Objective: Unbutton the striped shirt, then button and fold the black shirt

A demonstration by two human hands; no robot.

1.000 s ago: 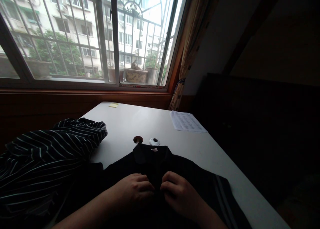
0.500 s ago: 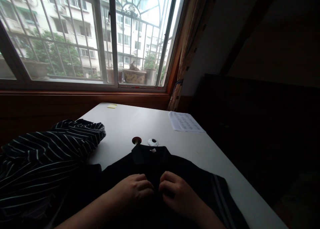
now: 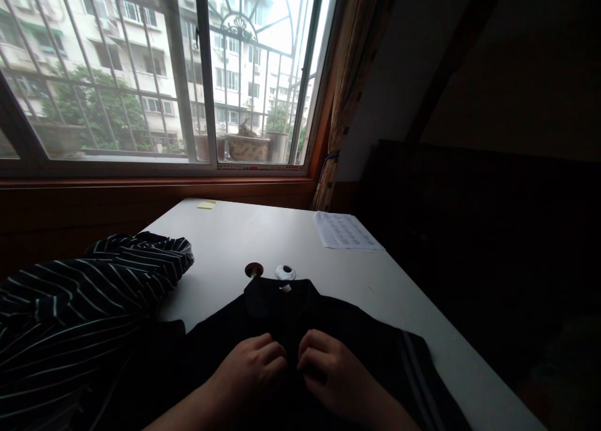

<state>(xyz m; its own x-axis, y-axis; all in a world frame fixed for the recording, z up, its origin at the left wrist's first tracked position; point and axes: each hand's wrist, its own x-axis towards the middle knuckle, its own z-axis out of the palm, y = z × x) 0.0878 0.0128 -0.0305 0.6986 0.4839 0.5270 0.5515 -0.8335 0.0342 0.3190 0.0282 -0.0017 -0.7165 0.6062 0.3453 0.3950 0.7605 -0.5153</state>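
Observation:
A dark collared shirt (image 3: 357, 337) lies spread on the white table, its collar toward the window and grey stripes on the right sleeve. My left hand (image 3: 256, 362) and my right hand (image 3: 328, 365) face each other at the shirt's front, just below the collar. Both have curled fingers pinching the dark cloth near its middle line, with a small gap between the hands. What exactly lies under the fingertips is too dark to make out. A small pale label shows inside the collar.
Black-and-white striped clothing (image 3: 103, 280) is heaped at the left of the white table (image 3: 244, 230). Beyond the collar are a cable hole (image 3: 254, 270) and its round white cover (image 3: 285, 272). Printed sheets (image 3: 347, 230) lie near the right edge, yellow sticky notes (image 3: 206, 204) at the far edge.
The view has shifted slightly, so the table and shirt sit a little lower in it. Both hands remain at the shirt's front, with the left fingers a little more curled.

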